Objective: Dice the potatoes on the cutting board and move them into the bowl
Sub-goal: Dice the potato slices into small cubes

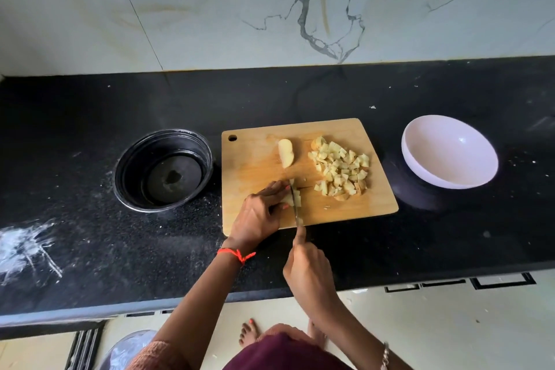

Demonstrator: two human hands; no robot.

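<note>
A wooden cutting board [255, 165] lies on the black counter. On its right side sits a pile of diced potato [341, 170]. A potato wedge [285, 152] lies near the board's middle, skin side partly up. My left hand [259, 215] presses down on a potato piece [295, 197] at the board's near edge, with several cut cubes showing past the fingertips. My right hand [306, 270] grips a knife [296, 207] whose blade stands in that potato piece beside my left fingers. The white bowl [420, 159] stands to the right of the board with nothing in it.
A black round container [132, 159] with a little liquid at its bottom stands left of the board. White powder smears [27, 246] mark the counter's left end. The counter's front edge runs just below my wrists. A marble wall backs the counter.
</note>
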